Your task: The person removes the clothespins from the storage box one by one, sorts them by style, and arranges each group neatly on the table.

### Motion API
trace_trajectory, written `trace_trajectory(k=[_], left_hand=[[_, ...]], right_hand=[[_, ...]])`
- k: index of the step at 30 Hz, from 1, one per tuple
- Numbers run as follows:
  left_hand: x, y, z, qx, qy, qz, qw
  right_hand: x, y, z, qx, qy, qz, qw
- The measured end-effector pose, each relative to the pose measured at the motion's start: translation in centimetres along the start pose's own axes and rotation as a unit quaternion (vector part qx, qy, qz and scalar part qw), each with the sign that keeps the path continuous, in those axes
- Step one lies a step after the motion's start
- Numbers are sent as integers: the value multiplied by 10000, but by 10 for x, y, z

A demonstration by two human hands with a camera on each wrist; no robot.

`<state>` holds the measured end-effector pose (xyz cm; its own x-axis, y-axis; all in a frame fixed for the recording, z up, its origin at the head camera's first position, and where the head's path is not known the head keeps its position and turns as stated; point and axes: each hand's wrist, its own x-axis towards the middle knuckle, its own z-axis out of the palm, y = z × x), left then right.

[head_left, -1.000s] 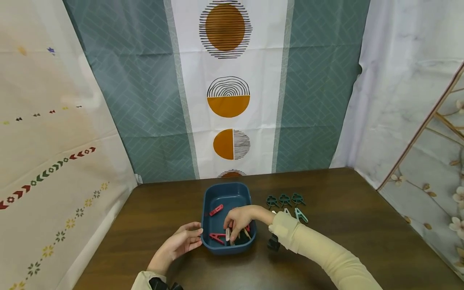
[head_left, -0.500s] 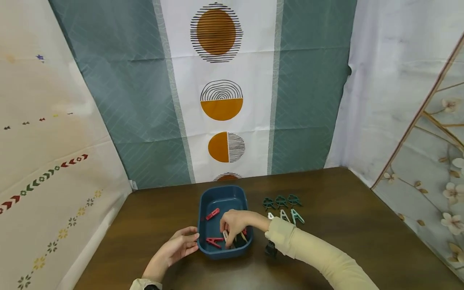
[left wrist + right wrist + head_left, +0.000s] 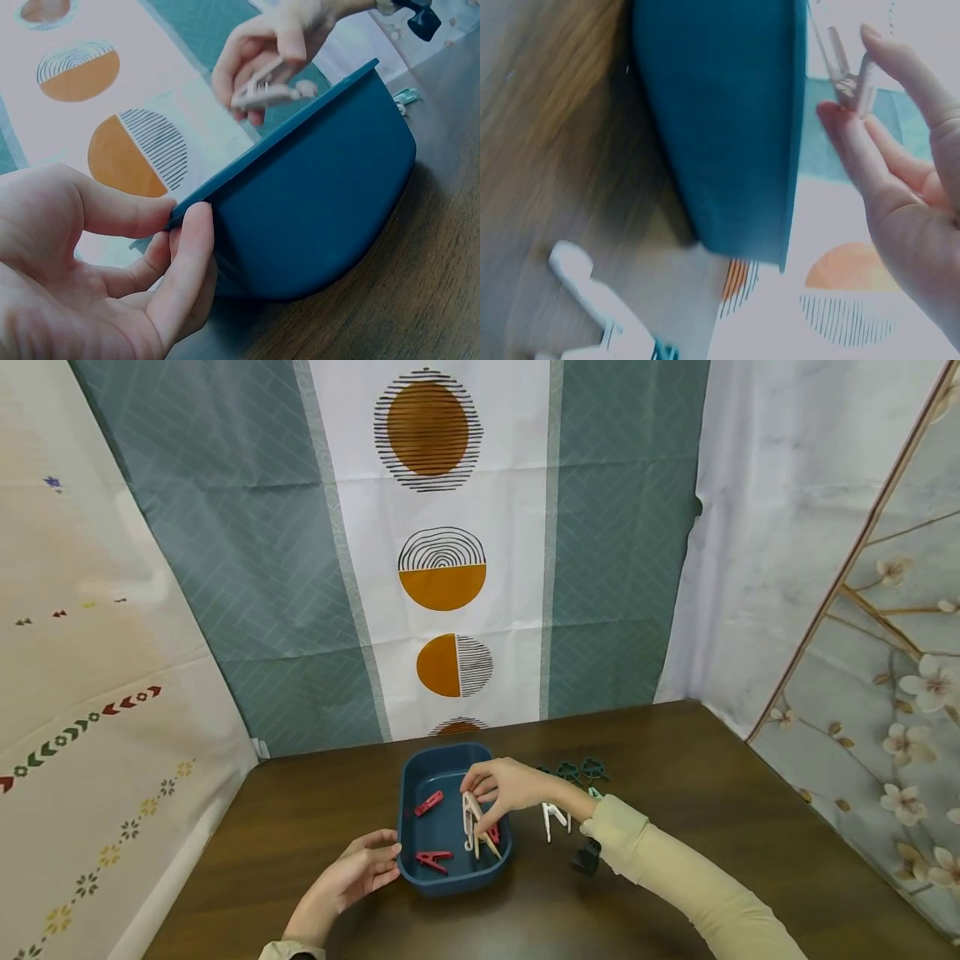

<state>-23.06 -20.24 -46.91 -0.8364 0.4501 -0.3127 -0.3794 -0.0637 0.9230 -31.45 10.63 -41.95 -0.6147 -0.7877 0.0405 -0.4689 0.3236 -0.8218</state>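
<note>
My left hand [image 3: 356,877] pinches the side rim of a deep blue plastic basin [image 3: 315,180] between thumb and fingers. Above the basin, my right hand [image 3: 513,785] holds a pale pinkish clothespin [image 3: 270,96] between thumb and fingertips, its legs spread in a V. In the right wrist view that clothespin [image 3: 847,86] shows just past the basin's rim. Inside the basin lie a red clothespin [image 3: 429,802] towards the back and another red clothespin [image 3: 435,860] near the front. A tan clothespin [image 3: 489,847] and more red sit at its right, partly hidden behind the held one.
Right of the basin, a white clothespin [image 3: 553,814] lies on the brown table [image 3: 675,777], with others partly covered by my right arm. Behind them are dark green clips [image 3: 592,767] in a row. Patterned cloths [image 3: 630,568] hang around the table.
My right hand has risen from the basin's bottom, bringing up the pale clothespin. My left hand stays at the rim. The head view has shifted slightly to the right.
</note>
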Motion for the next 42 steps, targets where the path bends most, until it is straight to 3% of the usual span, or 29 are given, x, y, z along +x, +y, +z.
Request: trace_trajectory(k=[8, 25, 32, 42], left_hand=[[2, -3, -2, -27, -53, -12, 10000], [-6, -8, -2, -132, -103, -76, 9998], [-7, -7, -4, -51, -171, -16, 9998], [0, 1, -2, 12, -23, -19, 10000]], right_hand=[[-53, 28, -40, 1006, 670, -202, 9925], [-167, 109, -81, 1127, 638, 979, 9867], [-180, 124, -92, 820, 360, 1143, 9894], [-173, 115, -99, -140, 319, 1263, 9914]])
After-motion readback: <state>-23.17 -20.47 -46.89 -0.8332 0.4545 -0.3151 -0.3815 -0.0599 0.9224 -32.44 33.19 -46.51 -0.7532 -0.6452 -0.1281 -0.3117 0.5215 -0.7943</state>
